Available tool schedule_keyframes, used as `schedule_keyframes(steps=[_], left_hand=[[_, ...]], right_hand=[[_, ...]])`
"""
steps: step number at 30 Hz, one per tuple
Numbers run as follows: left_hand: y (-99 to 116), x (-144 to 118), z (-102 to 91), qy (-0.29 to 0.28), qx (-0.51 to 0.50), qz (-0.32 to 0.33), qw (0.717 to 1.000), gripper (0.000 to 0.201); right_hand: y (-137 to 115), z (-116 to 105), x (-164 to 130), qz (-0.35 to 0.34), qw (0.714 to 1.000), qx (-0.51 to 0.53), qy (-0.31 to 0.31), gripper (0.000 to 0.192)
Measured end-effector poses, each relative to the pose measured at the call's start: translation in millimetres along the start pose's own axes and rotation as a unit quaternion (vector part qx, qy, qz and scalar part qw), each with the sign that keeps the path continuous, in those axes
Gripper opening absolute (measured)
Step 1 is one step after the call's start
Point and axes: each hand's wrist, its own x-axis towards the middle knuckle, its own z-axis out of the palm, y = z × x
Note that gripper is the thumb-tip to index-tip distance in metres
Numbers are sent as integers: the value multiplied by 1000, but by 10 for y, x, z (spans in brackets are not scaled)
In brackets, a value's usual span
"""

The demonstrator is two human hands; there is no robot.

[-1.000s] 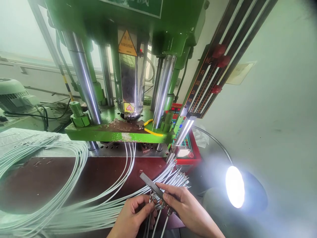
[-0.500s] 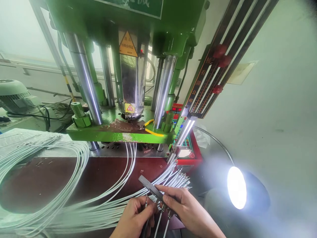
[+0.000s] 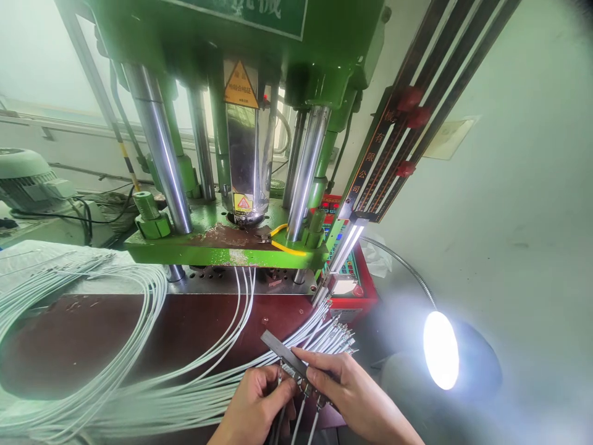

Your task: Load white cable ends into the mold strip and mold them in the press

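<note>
A flat grey metal bar (image 3: 286,352) slants across the front of the bench, with my right hand (image 3: 340,378) closed around its lower end. White cables with metal end fittings (image 3: 319,402) hang down from the bar's underside. Close by on the left, my left hand (image 3: 260,397) pinches a thin cable by its metal-tipped end (image 3: 280,369), right beside the bar. My fingers partly hide where that tip meets the bar. Behind both hands lies a bundle of white cables (image 3: 222,386), whose metal ends (image 3: 343,340) fan out at the right.
A green press (image 3: 222,256) stands ahead, with a few white cables (image 3: 252,296) running under its plate. Yellow-handled pliers (image 3: 287,249) lie on that plate. Coiled cables (image 3: 152,309) cover the left bench. A lit lamp (image 3: 441,350) and a red control box (image 3: 368,287) are at right.
My left hand has shifted slightly right with the cable tip, which is now closer to the metal bar. The right hand and bar have barely moved.
</note>
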Motion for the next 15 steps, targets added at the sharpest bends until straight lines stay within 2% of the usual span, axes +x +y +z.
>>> schedule_keyframes(steps=[2, 6, 12, 15], left_hand=[[7, -9, -43, -16, -2, 24, 1000, 36], [54, -41, -117, 10, 9, 76, 997, 29], [114, -93, -87, 15, 77, 90, 993, 34], [123, -94, -58, 11, 68, 77, 995, 31]], right_hand=[[19, -25, -1, -1, 1000, 10, 1, 38], [55, -74, 10, 6, 1000, 5, 10, 36], [75, -99, 4, 24, 999, 21, 28, 36], [80, -104, -3, 28, 999, 29, 28, 36]])
